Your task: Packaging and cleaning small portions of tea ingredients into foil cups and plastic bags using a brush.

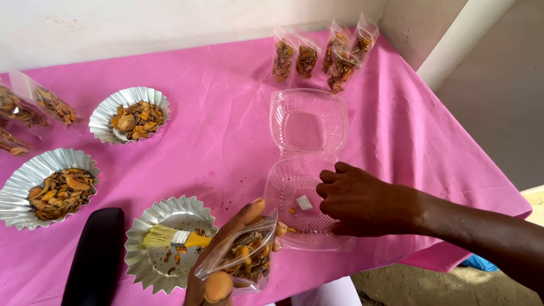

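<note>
The left hand [226, 255] grips a small clear bag [243, 258] part-filled with dried orange-brown pieces, thumb on the near face and fingers behind. The bag's long axis tilts up and to the right, its open mouth pointing toward the open clear clamshell box [309, 170], which lies just to the right of it.

The right hand [357, 199] reaches into the near half of the box, fingers curled; whether it pinches anything cannot be told. A small white slip [304, 202] lies on the box floor just beside its fingertips. The right hand is nearer to the slip.

Four filled clear bags [323, 54] stand in a row at the far table edge. More bags [34, 107] lie at the far left. Three fluted foil trays sit on the pink cloth [226, 102]; the nearest tray [147, 249] holds a yellow-handled brush [173, 237].
</note>
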